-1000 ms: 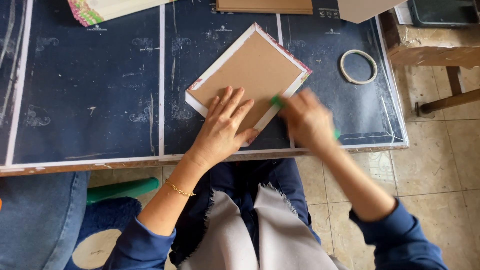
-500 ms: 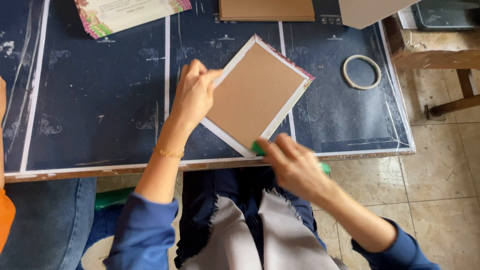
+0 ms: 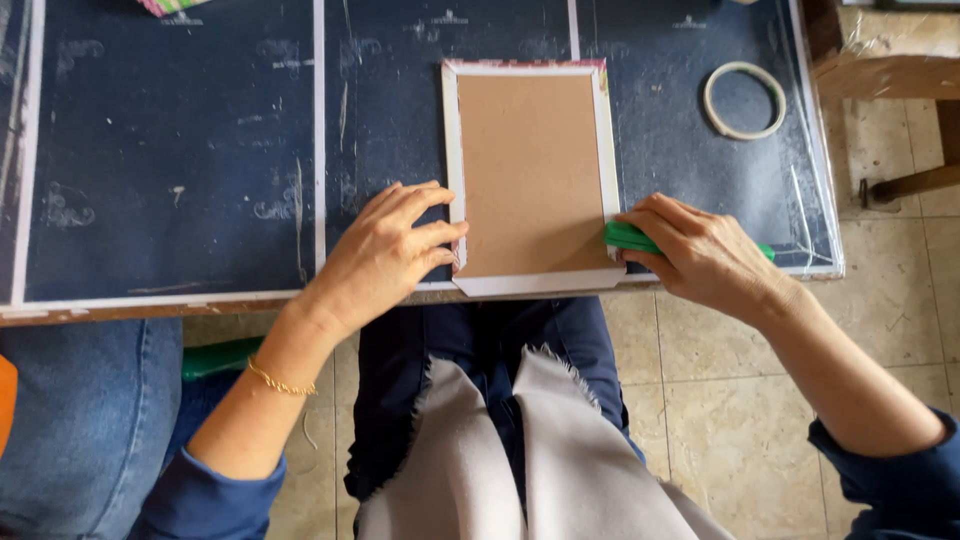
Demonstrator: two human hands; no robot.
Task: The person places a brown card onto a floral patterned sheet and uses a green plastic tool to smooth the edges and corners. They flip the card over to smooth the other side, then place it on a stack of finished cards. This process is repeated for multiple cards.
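A brown cardboard panel [image 3: 532, 170] with white paper folded over its edges lies upright on the dark blue mat [image 3: 170, 150], its lower edge at the table's front. My left hand [image 3: 385, 255] rests flat against the panel's lower left edge, fingers spread. My right hand [image 3: 700, 255] grips a green flat tool [image 3: 628, 236] and presses its tip on the white folded strip at the panel's lower right edge.
A ring of tape [image 3: 745, 100] lies on the mat at the right. A wooden chair or stool frame [image 3: 890, 80] stands beyond the table's right edge. Grey cloth [image 3: 520, 460] drapes over my lap. A person's blue-jeaned leg [image 3: 70, 420] is at the lower left.
The panel has been turned from a tilt to square with the table edge. My left hand moved from its top corner to its lower left side; my right hand moved to the right edge.
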